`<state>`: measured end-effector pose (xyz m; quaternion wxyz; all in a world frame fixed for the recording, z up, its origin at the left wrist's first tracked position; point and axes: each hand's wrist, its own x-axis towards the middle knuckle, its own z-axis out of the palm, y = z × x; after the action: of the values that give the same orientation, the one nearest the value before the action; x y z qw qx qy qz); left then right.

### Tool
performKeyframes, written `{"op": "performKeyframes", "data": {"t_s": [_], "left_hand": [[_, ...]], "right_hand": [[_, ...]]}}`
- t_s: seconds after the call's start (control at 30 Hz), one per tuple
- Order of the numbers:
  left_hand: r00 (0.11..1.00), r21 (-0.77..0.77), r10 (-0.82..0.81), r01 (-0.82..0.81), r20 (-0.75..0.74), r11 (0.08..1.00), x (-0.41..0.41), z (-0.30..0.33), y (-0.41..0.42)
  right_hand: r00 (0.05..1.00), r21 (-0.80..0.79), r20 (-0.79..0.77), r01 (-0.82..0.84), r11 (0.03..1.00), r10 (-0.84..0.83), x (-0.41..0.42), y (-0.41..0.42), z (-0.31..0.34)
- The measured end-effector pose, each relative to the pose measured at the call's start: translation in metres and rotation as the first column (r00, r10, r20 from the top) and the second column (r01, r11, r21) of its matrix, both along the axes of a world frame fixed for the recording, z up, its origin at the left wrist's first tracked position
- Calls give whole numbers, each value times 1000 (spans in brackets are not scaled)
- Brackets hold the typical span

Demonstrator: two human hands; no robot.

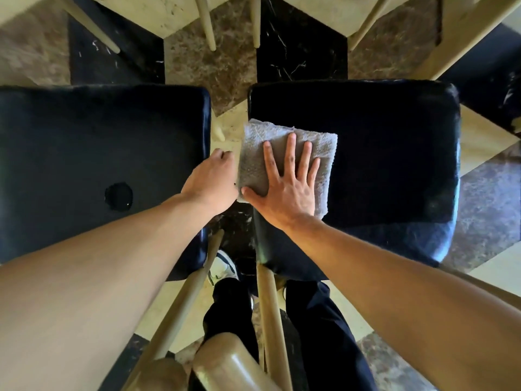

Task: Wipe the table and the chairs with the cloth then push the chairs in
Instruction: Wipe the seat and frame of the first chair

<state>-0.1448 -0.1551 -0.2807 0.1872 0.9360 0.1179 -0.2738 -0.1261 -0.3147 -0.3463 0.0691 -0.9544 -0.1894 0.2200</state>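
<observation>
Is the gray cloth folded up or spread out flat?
Folded. The cloth forms a thick, neat rectangle under the right hand on the chair seat.

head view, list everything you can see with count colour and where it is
chair seats: two, black padded, side by side below the camera, left seat, right seat
cloth: one, grey, folded, on the left part of the right seat
dark round spot: one, on the left seat
wooden legs: several, pale, at the top over the floor
chair frame posts: pale wood, bottom centre
floor: black, brown and cream marble tiles
shoe: one visible, white, between the chairs
trousers: dark
left hand: at the cloth's left edge
right hand: flat on the cloth
</observation>
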Motion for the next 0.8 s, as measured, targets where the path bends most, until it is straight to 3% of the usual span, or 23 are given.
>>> {"op": "performKeyframes", "data": {"t_s": [0.13, 0.37, 0.63, 0.73, 0.8], "left_hand": [[1000, -51, 3, -4, -23, 999, -14, -2, 2], [998, -46, 31, -34, -62, 998, -26, 1, -7], [991, -91, -122, 116, -62, 989, -32, 5, -12], [987, -86, -136, 129, -85, 988, -35, 4, -13], [990, -97, -107, 99, -86, 990, -38, 3, -15]], "right_hand": [[983, 23, 6, -183, 983, 183, -17, -5, 5], [853, 149, 7, -517, 843, 522, -60, -48, 9], [654, 138, -14, -748, 650, 756, -47, -91, 14], [669, 106, 22, -740, 664, 743, -28, -88, 15], [772, 114, 54, -635, 764, 634, -17, -80, 14]]}}
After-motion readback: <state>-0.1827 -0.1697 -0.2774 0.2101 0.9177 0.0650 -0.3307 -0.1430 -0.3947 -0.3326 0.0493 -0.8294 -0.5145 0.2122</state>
